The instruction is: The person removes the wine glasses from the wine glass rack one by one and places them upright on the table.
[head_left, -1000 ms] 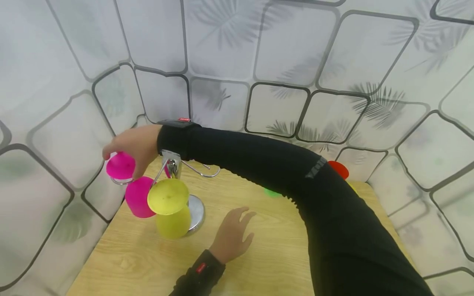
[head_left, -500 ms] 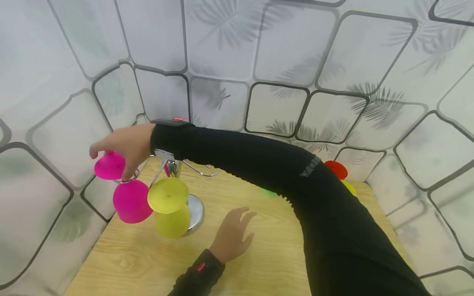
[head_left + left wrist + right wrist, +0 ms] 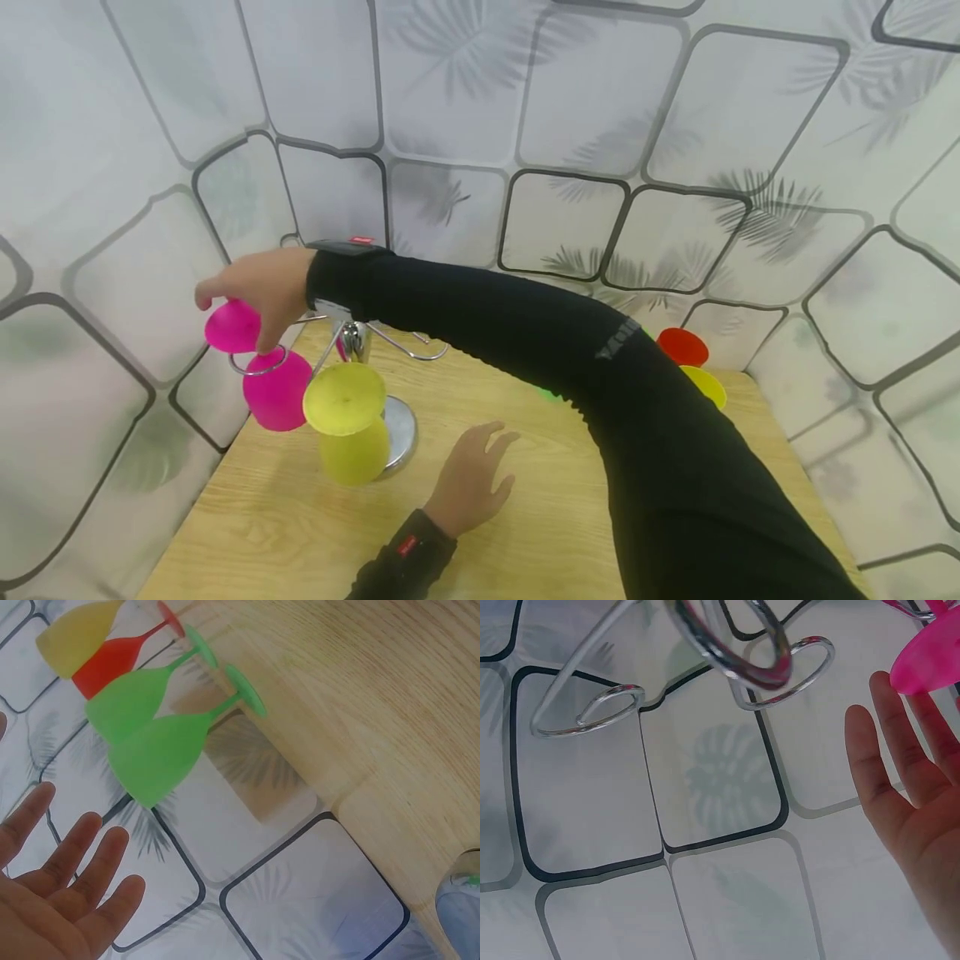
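My right hand (image 3: 258,287) pinches the round foot of a pink plastic goblet (image 3: 277,392) at the left. Its bowl points down below a wire hook (image 3: 258,364) of a chrome glass rack (image 3: 352,340). In the right wrist view, fingers (image 3: 900,735) touch the pink foot (image 3: 930,660) from below. Beside it a yellow goblet (image 3: 354,454) hangs upside down from the rack, near the round chrome base (image 3: 401,433). My left hand (image 3: 468,483) rests on the table with fingers spread loosely, holding nothing. Whether the pink stem sits fully inside the hook is hard to tell.
Beyond my right sleeve (image 3: 525,325) stand a red goblet (image 3: 682,346), a yellow one (image 3: 705,385) and two green goblets (image 3: 161,754), upright on the wooden table (image 3: 555,500). Bare chrome hooks (image 3: 611,712) stick out from the rack. Patterned curtain (image 3: 450,92) surrounds the table.
My right hand first shifted left with the pink goblet, then came slightly back to the right, the bowl rising a little. The left hand and the yellow goblet stay in place.
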The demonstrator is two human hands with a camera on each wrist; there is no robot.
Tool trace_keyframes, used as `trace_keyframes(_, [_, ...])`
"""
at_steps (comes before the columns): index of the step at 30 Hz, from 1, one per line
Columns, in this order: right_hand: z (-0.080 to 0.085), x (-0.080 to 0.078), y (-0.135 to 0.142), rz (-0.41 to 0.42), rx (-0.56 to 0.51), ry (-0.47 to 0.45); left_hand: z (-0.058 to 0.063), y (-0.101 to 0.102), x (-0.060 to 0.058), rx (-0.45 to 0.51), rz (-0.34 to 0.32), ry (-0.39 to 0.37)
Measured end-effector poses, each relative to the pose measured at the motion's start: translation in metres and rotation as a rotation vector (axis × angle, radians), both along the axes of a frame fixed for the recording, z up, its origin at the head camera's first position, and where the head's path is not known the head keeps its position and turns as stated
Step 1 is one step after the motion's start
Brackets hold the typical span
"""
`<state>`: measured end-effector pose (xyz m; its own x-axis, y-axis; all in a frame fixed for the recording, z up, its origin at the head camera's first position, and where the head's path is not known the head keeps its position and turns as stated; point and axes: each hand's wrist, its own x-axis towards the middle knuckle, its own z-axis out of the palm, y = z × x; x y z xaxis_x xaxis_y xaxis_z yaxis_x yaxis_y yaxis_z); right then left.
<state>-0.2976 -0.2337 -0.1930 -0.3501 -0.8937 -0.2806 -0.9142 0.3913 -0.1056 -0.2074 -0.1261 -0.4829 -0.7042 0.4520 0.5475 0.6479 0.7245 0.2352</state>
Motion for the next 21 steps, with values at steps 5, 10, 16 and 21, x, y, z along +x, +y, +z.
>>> trace_keyframes(5, [-0.003, -0.004, 0.009, 0.014, 0.021, 0.032, -0.002, 0.001, 0.000, -0.007, -0.001, 0.010])
trace_keyframes(10, [-0.003, -0.004, 0.017, 0.035, 0.044, 0.019, -0.002, 0.003, 0.001, 0.000, -0.011, 0.013])
trace_keyframes(16, [-0.002, 0.000, 0.022, 0.036, 0.067, -0.018, -0.003, 0.004, 0.002, 0.000, -0.013, 0.010])
trace_keyframes(21, [-0.004, 0.005, 0.022, 0.075, 0.077, -0.008, -0.005, 0.005, 0.002, -0.015, -0.010, 0.004])
